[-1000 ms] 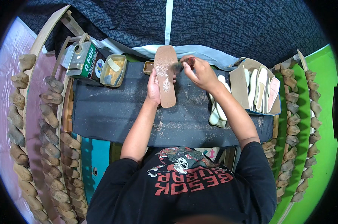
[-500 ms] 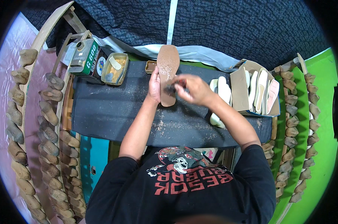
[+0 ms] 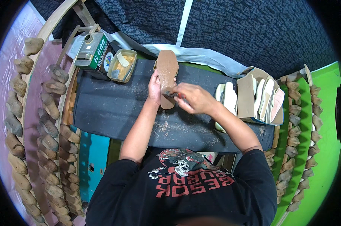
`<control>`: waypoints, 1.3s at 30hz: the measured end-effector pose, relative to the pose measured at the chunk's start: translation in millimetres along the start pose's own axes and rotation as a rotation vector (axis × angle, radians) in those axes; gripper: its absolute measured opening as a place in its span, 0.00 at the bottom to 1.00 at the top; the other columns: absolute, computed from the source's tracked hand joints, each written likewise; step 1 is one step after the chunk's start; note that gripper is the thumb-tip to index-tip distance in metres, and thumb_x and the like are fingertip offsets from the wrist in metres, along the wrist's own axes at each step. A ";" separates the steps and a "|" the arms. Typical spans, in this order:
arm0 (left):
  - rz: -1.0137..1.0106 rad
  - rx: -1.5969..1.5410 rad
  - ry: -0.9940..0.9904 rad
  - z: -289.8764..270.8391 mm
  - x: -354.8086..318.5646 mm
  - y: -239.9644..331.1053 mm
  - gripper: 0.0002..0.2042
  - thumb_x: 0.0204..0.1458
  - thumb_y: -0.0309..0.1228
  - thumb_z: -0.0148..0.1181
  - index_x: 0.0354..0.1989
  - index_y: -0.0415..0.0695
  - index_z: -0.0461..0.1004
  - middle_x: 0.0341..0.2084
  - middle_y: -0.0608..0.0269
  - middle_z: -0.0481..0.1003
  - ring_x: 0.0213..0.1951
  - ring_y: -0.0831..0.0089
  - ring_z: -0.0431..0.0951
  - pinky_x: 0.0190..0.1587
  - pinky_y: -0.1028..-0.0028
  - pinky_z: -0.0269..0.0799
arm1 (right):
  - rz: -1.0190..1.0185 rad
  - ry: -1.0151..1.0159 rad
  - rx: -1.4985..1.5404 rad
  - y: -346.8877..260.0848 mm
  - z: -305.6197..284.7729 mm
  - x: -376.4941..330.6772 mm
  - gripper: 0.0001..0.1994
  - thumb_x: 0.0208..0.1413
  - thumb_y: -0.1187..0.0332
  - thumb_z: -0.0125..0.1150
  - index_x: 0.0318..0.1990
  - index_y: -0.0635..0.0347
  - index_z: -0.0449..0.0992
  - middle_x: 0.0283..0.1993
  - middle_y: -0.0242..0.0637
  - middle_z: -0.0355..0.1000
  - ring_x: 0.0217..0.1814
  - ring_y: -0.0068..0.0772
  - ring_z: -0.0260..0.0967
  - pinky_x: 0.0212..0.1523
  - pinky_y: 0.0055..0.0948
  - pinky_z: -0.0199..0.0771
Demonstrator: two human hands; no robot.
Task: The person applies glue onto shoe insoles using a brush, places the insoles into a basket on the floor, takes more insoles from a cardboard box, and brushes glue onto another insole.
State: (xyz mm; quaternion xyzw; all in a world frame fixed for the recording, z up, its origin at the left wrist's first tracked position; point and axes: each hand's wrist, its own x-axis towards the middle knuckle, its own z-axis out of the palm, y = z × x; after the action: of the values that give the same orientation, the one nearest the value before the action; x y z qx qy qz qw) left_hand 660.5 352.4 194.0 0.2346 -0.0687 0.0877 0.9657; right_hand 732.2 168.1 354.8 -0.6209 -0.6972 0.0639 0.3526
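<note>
A long brown shoe sole (image 3: 167, 66) is held over the dark table, its toe end pointing away from me. My left hand (image 3: 154, 89) grips it by the left edge, with the fingers passing underneath. My right hand (image 3: 195, 98) is closed on a small tool with a red handle and a dark head (image 3: 169, 94). That head touches or nearly touches the sole's near half; its exact kind is hard to make out. Pale flecks lie on the sole's upper face. Behind the sole, a small tan container is mostly hidden.
Shavings dot the dark tabletop (image 3: 140, 113). Far left stand a green-and-white metal can (image 3: 92, 51) and a yellowish tub (image 3: 123, 71). At right, pale insoles (image 3: 229, 98) lie beside a cardboard box (image 3: 246, 94) of more insoles. Racks of wooden shoe lasts (image 3: 50, 105) flank both sides.
The whole view has shifted slightly. The tool has moved a little over the sole, and fewer pale crumbs show on the sole's face. The sole now covers more of the tan container.
</note>
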 end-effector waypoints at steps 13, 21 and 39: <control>-0.029 -0.220 0.475 51.0 -8.9 7.8 0.27 0.68 0.54 0.38 0.63 0.47 0.70 0.50 0.57 0.79 0.49 0.61 0.80 0.55 0.62 0.75 | -0.001 0.106 -0.028 14.7 20.8 18.1 0.09 0.56 0.71 0.59 0.43 0.65 0.72 0.35 0.47 0.73 0.39 0.50 0.75 0.43 0.43 0.78; -0.065 -0.213 0.342 19.1 -14.4 -0.9 0.30 0.68 0.55 0.37 0.64 0.44 0.69 0.52 0.55 0.78 0.51 0.59 0.80 0.58 0.59 0.74 | 0.126 0.104 0.040 14.9 31.9 10.9 0.08 0.58 0.69 0.59 0.41 0.65 0.73 0.32 0.49 0.73 0.34 0.53 0.74 0.39 0.45 0.76; 0.250 0.076 0.522 -9.6 -78.6 44.3 0.27 0.69 0.54 0.37 0.59 0.45 0.70 0.43 0.55 0.78 0.41 0.61 0.79 0.43 0.62 0.77 | 0.639 0.271 -0.185 148.6 69.3 36.1 0.16 0.63 0.62 0.56 0.40 0.71 0.77 0.31 0.58 0.78 0.34 0.60 0.78 0.41 0.49 0.77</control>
State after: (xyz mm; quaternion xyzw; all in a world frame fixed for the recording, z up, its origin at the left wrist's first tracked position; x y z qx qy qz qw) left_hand 575.8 384.8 191.5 0.2297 0.1572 0.2657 0.9230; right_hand 815.3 258.0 239.8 -0.8396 -0.4176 0.0245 0.3464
